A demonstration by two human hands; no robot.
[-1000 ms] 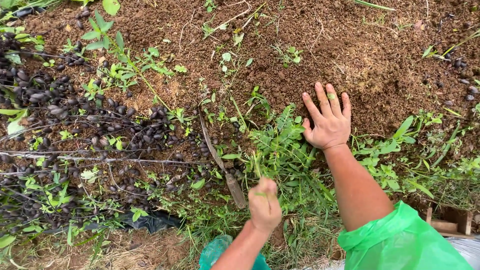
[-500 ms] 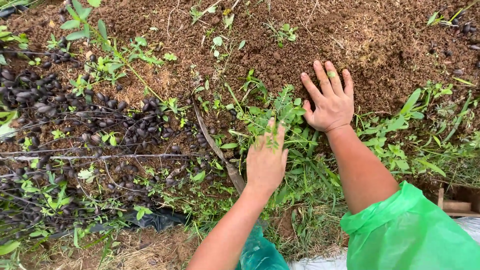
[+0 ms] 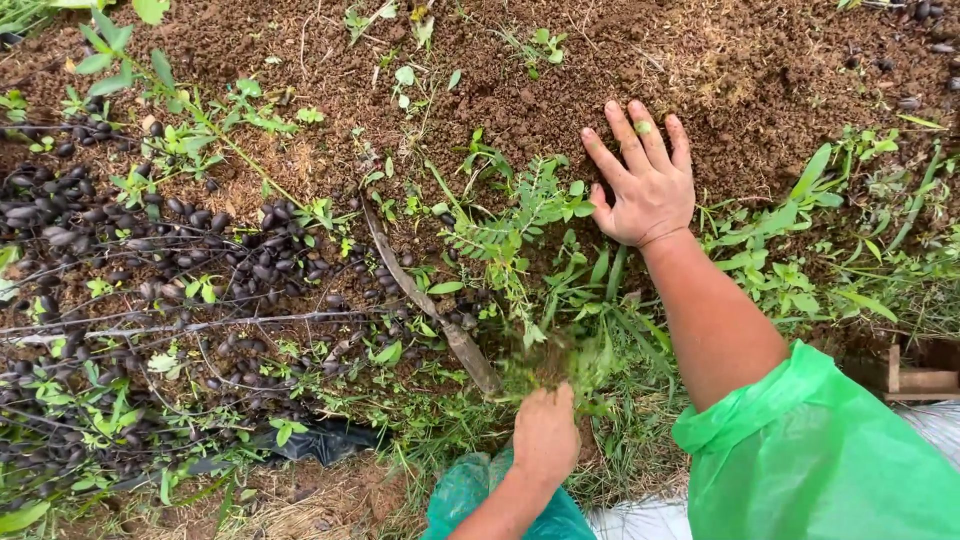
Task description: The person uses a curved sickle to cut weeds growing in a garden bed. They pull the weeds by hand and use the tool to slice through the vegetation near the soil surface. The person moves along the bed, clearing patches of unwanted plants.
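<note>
Outdoor bed of brown soil (image 3: pixel 760 70), loose and crumbly, weeds scattered across it. Left hand (image 3: pixel 545 432) is closed around a clump of weeds (image 3: pixel 550 360) at the near edge of the bed, blurred. Right hand (image 3: pixel 645 180) lies flat on the soil, fingers spread, holding nothing. Dark seeds (image 3: pixel 230 250) cover the left side. Green plastic sleeve (image 3: pixel 810 450) on the right arm. Black plastic sheet (image 3: pixel 320 440) along the bottom edge.

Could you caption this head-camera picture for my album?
Left hand grips a weed clump; right hand rests flat on brown soil.
</note>
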